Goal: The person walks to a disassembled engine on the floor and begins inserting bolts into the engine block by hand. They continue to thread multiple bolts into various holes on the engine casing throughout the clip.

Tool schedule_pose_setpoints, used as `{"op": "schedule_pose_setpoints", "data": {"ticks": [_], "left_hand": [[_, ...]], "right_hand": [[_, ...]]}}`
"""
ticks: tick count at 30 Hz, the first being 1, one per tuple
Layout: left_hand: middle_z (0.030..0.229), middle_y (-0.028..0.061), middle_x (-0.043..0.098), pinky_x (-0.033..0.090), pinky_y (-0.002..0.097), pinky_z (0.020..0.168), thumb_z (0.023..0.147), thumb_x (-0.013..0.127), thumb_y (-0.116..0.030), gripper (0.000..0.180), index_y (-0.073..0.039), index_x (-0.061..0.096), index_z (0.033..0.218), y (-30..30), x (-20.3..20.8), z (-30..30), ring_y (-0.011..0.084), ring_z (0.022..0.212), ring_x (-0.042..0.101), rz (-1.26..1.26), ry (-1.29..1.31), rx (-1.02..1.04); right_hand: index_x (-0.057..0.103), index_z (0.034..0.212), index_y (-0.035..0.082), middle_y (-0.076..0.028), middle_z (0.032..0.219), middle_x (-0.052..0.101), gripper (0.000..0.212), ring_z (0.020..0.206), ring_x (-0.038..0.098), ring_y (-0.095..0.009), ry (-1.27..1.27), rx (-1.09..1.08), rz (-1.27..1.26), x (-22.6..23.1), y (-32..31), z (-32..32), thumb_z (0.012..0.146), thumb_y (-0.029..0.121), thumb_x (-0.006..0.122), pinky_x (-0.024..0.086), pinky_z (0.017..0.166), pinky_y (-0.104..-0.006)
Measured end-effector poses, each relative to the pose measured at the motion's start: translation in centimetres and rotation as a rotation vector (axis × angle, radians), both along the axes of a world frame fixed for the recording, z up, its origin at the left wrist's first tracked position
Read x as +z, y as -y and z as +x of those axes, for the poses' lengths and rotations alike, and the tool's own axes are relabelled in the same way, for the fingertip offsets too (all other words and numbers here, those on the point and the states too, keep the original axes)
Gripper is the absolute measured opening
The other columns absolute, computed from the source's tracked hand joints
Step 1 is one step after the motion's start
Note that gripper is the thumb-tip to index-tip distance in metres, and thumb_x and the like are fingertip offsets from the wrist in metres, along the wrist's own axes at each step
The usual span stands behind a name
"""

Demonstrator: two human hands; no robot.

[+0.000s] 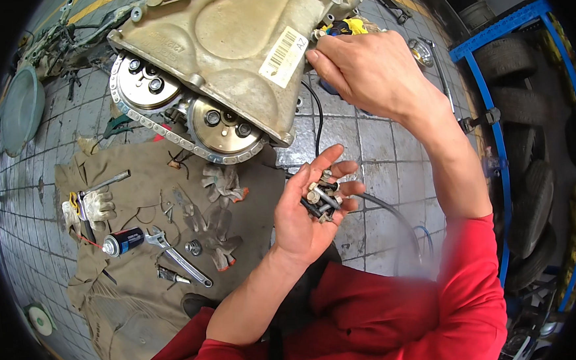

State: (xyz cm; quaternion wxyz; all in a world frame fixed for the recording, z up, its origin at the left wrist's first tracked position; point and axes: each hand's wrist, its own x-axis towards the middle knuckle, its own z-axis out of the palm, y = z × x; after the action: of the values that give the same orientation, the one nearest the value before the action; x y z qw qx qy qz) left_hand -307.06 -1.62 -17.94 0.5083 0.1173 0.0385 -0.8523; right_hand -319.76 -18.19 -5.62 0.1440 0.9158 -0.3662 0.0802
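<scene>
My left hand [297,229] is palm up with its fingers curled, cupping several loose bolts [323,196] below the engine. At the right edge of the pale metal timing cover [238,18], my right hand [377,72] has its thumb and fingers pinched together. What they grip is hidden behind the fingers. Under the cover's lower edge show two round camshaft sprockets [147,86], with a timing chain [159,128] running around them. A white barcode label [285,56] is stuck on the cover near my right hand.
On a brown cloth [136,182] lie an adjustable wrench [177,256], a spray can [123,241], work gloves [215,230] and a socket [194,247]. A blue rack [500,167] with tyres [530,205] stands at the right. A grey-green basin [23,110] is at the far left.
</scene>
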Motion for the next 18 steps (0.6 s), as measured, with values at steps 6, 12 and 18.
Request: {"op": "schedule_pose_setpoints", "data": {"ticks": [6, 12, 18], "left_hand": [[0.155, 0.0191, 0.051, 0.043, 0.0515, 0.121, 0.111, 0.037, -0.040, 0.061, -0.003, 0.040, 0.160, 0.0, -0.2, 0.1, 0.0373, 0.142, 0.053, -0.068, -0.129, 0.020], [0.161, 0.0216, 0.046, 0.037, 0.0527, 0.126, 0.112, 0.037, -0.041, 0.065, -0.001, 0.036, 0.162, -0.1, 0.0, -0.2, 0.0390, 0.149, 0.046, -0.037, -0.191, 0.028], [0.163, 0.0222, 0.043, 0.034, 0.0519, 0.128, 0.113, 0.039, -0.044, 0.065, -0.002, 0.036, 0.162, -0.1, 0.1, -0.2, 0.0392, 0.154, 0.038, -0.002, -0.292, 0.059]], "right_hand": [[0.059, 0.094, 0.008, -0.011, 0.082, 0.068, 0.024, 0.079, 0.069, -0.036, 0.072, 0.048, -0.019, -0.3, -0.3, 0.1, 0.106, 0.029, 0.060, 0.052, 0.064, -0.0483], [0.058, 0.090, 0.008, -0.012, 0.075, 0.067, 0.029, 0.075, 0.068, -0.038, 0.137, 0.086, -0.010, -0.3, -0.2, -0.2, 0.107, 0.032, 0.059, 0.051, 0.061, -0.0493], [0.056, 0.095, 0.007, -0.013, 0.082, 0.069, 0.025, 0.078, 0.068, -0.038, 0.089, 0.038, 0.024, -0.3, 0.0, 0.0, 0.106, 0.029, 0.060, 0.052, 0.063, -0.0502]]}}
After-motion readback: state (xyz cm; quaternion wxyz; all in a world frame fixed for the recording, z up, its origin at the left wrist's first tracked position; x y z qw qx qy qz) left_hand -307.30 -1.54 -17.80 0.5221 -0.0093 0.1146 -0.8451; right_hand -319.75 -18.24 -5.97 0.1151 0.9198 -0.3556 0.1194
